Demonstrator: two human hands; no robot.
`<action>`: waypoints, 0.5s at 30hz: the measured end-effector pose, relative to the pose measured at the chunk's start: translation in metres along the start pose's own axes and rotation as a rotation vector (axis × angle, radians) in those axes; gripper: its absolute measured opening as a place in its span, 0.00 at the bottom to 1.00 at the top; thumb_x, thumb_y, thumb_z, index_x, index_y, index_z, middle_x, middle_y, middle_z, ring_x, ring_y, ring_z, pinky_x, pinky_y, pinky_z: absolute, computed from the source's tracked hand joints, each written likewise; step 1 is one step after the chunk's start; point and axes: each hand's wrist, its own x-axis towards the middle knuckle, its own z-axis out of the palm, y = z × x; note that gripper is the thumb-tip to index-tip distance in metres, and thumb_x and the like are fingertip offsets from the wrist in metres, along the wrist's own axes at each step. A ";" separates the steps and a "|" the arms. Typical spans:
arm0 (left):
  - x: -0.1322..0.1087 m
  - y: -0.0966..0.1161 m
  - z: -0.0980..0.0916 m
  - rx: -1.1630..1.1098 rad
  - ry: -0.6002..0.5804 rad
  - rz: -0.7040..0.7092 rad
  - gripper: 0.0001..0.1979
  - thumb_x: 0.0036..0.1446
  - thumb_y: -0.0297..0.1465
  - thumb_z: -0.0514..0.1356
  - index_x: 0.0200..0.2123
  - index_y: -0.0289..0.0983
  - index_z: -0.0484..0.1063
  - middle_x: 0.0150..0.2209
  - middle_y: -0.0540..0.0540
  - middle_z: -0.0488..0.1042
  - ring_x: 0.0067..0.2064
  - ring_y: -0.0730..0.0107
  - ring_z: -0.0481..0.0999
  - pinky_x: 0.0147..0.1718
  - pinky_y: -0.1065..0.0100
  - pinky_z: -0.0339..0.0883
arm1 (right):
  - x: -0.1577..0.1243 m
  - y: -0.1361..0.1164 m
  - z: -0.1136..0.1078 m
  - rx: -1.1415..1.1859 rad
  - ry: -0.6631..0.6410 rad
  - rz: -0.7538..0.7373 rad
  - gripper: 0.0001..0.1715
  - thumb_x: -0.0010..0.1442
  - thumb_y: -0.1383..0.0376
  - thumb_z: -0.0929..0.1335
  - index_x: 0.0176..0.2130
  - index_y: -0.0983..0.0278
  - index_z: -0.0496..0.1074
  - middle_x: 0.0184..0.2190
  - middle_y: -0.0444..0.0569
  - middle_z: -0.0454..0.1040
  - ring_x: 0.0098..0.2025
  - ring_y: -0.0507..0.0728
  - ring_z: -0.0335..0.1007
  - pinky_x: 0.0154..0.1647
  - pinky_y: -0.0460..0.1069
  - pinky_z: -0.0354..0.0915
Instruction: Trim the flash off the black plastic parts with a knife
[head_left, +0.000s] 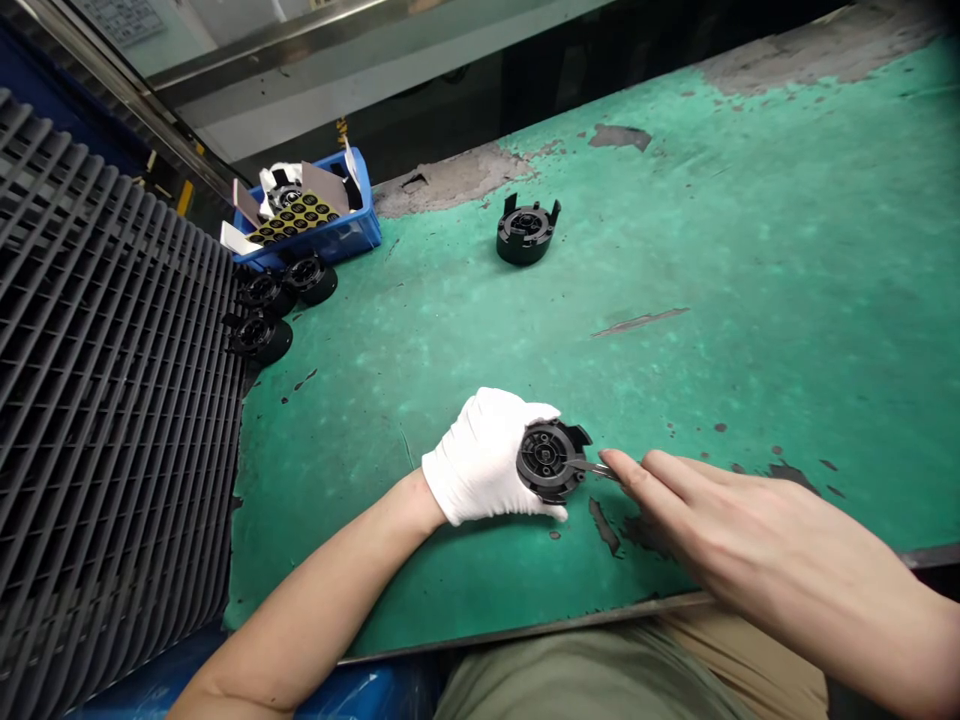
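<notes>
My left hand (491, 460), in a white glove, is closed around a round black plastic part (545, 456). The part's face, with ring-shaped ridges and prongs on its rim, is turned up toward me. My bare right hand (697, 510) pinches a pair of metal tweezers (596, 467). Their tip lies over the right side of the part's face; whether it touches cannot be made out. Farther back on the green table (420, 350) stands a similar black part (525, 235), prongs up.
At the back left a blue bin (330, 243) holds a sheet of round black-and-yellow stickers (296, 220), cards and another black part. Several black parts (261, 338) stand before it. Stacked grey grid trays (112, 400) line the left side. The table's front edge (525, 630) is near my body.
</notes>
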 end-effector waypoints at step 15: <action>-0.006 -0.004 0.005 0.020 0.015 -0.009 0.51 0.51 0.74 0.87 0.63 0.43 0.88 0.43 0.44 0.90 0.44 0.45 0.90 0.57 0.49 0.80 | -0.013 0.014 0.013 0.259 0.064 0.130 0.28 0.85 0.74 0.68 0.77 0.62 0.75 0.44 0.48 0.86 0.34 0.58 0.86 0.30 0.52 0.74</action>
